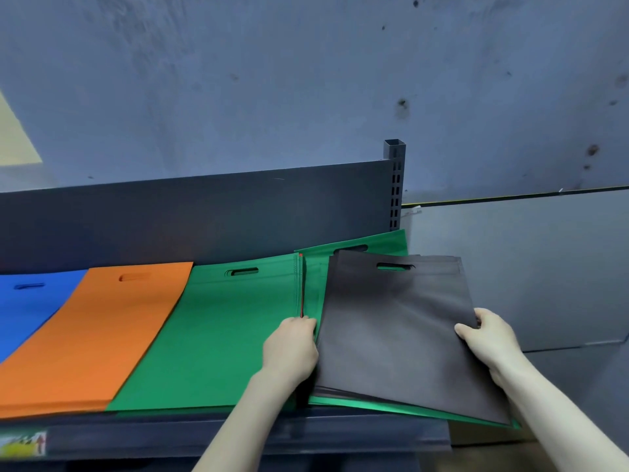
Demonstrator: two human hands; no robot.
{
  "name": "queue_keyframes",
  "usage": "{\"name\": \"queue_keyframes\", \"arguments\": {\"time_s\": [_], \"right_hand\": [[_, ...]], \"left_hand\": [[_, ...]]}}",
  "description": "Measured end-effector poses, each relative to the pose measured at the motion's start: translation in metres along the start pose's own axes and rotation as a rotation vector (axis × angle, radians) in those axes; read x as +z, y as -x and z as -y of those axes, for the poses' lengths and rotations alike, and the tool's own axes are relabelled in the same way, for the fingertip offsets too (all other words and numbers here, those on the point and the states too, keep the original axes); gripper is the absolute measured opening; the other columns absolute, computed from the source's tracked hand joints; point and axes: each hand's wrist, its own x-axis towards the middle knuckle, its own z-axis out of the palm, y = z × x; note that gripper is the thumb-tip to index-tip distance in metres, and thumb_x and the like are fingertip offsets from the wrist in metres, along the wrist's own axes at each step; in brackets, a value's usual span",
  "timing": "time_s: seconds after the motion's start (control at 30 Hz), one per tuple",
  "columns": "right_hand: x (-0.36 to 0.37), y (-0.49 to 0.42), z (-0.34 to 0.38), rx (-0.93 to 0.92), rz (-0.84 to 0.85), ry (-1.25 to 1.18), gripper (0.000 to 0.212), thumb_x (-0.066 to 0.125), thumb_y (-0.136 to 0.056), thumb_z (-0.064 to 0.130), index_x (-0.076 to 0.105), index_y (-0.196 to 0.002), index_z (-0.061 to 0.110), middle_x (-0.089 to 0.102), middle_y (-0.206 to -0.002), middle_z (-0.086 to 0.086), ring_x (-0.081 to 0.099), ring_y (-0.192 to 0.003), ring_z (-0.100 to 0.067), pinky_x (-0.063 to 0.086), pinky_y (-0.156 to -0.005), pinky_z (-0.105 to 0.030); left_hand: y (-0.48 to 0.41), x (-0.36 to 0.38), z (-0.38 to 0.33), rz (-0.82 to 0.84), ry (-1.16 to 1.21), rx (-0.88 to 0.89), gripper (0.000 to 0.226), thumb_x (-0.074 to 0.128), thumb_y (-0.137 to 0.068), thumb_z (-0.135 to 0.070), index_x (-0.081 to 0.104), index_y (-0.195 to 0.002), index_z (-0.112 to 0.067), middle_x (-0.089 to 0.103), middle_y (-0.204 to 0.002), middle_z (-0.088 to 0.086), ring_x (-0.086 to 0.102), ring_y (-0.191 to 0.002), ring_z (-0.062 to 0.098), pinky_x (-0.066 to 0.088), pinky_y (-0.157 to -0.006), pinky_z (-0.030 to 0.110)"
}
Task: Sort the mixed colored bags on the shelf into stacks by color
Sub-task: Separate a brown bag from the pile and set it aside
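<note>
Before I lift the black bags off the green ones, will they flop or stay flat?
Probably floppy: the black bags are thin, flat fabric sheets, held at both edges by the left hand and right hand. Likely light. Their layered edges suggest several could slide apart over the green bags.

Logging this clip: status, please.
Hands: left hand and right hand grip black bags at side edges. Under them, green bags. Stray red sliver beside green stack.

Bare left hand (289,347) and bare right hand (490,338) on slim, smooth forearms (238,424), uncovered throughout.
</note>
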Motion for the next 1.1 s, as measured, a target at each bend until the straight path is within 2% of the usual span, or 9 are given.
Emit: {"name": "queue_keyframes", "arguments": {"time_s": [0.13,0.3,0.43,0.5,0.57,0.73,0.9,1.1], "right_hand": [[0.006,0.003,0.007,-0.034,-0.03,-0.01,0.016,0.057,-0.08,0.002,0.064,-0.092,0.008,0.068,-0.093,-0.012,0.059,-0.089,-0.031,0.042,-0.069,-0.033],[0.008,0.007,0.009,-0.054,-0.049,0.04,0.016,0.058,-0.08,0.004,0.062,-0.095,0.009,0.067,-0.095,-0.012,0.058,-0.092,-0.032,0.041,-0.069,-0.033],[0.003,0.01,0.005,-0.099,-0.1,0.196,0.01,0.062,-0.081,0.011,0.061,-0.088,0.004,0.063,-0.095,-0.018,0.052,-0.098,-0.038,0.041,-0.077,-0.037],[0.0,0.009,0.005,-0.126,-0.121,0.263,0.016,0.064,-0.081,0.012,0.063,-0.092,0.0,0.06,-0.101,-0.022,0.05,-0.101,-0.04,0.04,-0.083,-0.038],[-0.004,0.01,0.007,-0.149,-0.126,0.274,0.021,0.063,-0.082,0.012,0.062,-0.099,0.0,0.06,-0.104,-0.022,0.052,-0.102,-0.039,0.043,-0.082,-0.039],[-0.021,0.014,0.011,-0.147,-0.147,0.162,0.018,0.057,-0.087,0.008,0.057,-0.105,0.004,0.064,-0.11,-0.018,0.056,-0.104,-0.037,0.043,-0.077,-0.038],[-0.05,0.024,0.013,-0.133,-0.24,0.1,0.022,0.059,-0.083,0.002,0.062,-0.104,0.009,0.067,-0.107,-0.016,0.058,-0.103,-0.036,0.039,-0.075,-0.033],[-0.063,0.04,0.018,-0.124,-0.284,0.119,0.028,0.058,-0.081,-0.002,0.065,-0.105,0.01,0.068,-0.106,-0.016,0.059,-0.104,-0.035,0.037,-0.075,-0.032]], "left_hand": [[-0.001,0.002,0.004,-0.017,0.097,-0.016,0.038,0.037,-0.09,-0.008,0.057,-0.121,-0.019,0.059,-0.126,0.001,0.051,-0.119,0.025,0.049,-0.087,0.037],[0.0,0.005,0.006,-0.036,0.132,0.014,0.051,0.035,-0.091,-0.007,0.05,-0.134,-0.03,0.052,-0.139,-0.002,0.044,-0.13,0.022,0.046,-0.095,0.034],[0.003,0.005,0.005,-0.037,0.137,0.056,0.053,0.033,-0.093,-0.004,0.046,-0.14,-0.026,0.044,-0.148,-0.003,0.03,-0.142,0.016,0.039,-0.106,0.035],[0.003,0.007,0.004,-0.03,0.13,0.076,0.053,0.033,-0.093,-0.003,0.046,-0.14,-0.025,0.041,-0.15,-0.006,0.027,-0.144,0.016,0.036,-0.109,0.035],[0.003,0.008,0.001,-0.01,0.109,0.081,0.054,0.033,-0.092,-0.002,0.045,-0.141,-0.025,0.037,-0.152,-0.006,0.024,-0.145,0.015,0.034,-0.111,0.035],[0.0,0.01,-0.01,0.024,0.097,0.11,0.053,0.032,-0.093,-0.002,0.046,-0.139,-0.025,0.036,-0.153,-0.004,0.02,-0.146,0.013,0.038,-0.108,0.037],[-0.002,0.013,-0.013,0.043,-0.023,0.104,0.026,0.034,-0.101,-0.02,0.051,-0.119,-0.011,0.045,-0.143,0.006,0.032,-0.141,0.021,0.041,-0.103,0.041],[-0.004,0.014,-0.016,0.034,-0.061,0.269,0.027,0.035,-0.101,-0.022,0.05,-0.119,-0.009,0.048,-0.136,0.008,0.036,-0.136,0.025,0.036,-0.105,0.04]]}}
